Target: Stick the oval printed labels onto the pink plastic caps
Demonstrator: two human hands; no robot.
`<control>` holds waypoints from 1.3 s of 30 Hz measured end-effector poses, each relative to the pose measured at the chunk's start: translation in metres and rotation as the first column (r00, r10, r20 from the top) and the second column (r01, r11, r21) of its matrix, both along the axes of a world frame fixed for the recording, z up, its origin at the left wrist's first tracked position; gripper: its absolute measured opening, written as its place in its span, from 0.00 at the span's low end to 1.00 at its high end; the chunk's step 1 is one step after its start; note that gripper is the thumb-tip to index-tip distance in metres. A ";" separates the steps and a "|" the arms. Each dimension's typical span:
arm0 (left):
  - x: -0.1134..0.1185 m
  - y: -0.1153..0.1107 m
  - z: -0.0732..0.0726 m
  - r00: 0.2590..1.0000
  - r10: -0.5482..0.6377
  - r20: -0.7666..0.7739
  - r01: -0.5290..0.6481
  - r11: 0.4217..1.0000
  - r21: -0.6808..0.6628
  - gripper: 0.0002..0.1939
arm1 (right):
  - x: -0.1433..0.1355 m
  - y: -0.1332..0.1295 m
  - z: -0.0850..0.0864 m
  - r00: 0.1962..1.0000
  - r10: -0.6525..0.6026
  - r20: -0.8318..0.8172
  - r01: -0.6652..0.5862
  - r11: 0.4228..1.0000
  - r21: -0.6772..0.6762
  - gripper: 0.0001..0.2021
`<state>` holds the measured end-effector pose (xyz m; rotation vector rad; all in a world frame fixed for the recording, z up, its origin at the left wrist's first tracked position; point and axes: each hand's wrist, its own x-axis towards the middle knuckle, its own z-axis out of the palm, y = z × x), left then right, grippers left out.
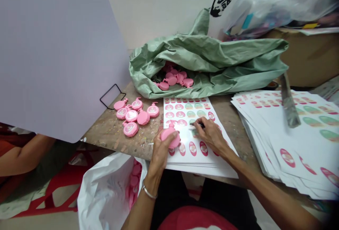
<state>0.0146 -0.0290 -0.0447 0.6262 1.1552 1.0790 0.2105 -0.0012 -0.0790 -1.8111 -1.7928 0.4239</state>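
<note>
My left hand (pixel 160 150) is closed round a small pink plastic pump bottle (pixel 169 137), its pump end pointing away from me over the sheet. My right hand (pixel 210 133) pinches a slim dark pointed tool (pixel 200 124), its exact kind unclear, with the tip at the sticker sheet (pixel 182 157) near the green oval stickers. Printed rows of pink, red and green stickers cover that sheet, which lies on a few more. Left of it, several pink pump bottles (pixel 131 116) rest on the table; some carry a label on the face, others look plain.
A green sack (pixel 219 55) spills more pink bottles at the back. At right stands a stack of sticker sheets (pixel 270 131) with a metal strip (pixel 288 99) on it. Below the table's edge hangs a white bag (pixel 103 187) of pink pieces. Another person's arm (pixel 29 155) shows at left.
</note>
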 end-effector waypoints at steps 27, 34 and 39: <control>0.019 0.040 -0.023 0.996 -0.075 -0.046 0.078 0.994 0.074 0.27 | -0.011 0.023 -0.006 0.990 -0.038 0.138 0.032 0.998 0.048 0.09; 0.017 0.037 -0.018 0.994 -0.088 -0.062 0.095 0.989 0.115 0.23 | -0.008 0.032 0.007 0.928 -0.099 -0.360 0.088 0.995 -0.047 0.16; 0.021 0.032 -0.011 0.997 0.055 0.058 -0.062 0.991 0.117 0.26 | 0.001 0.027 0.035 0.827 -0.045 -0.561 0.049 0.999 -0.008 0.18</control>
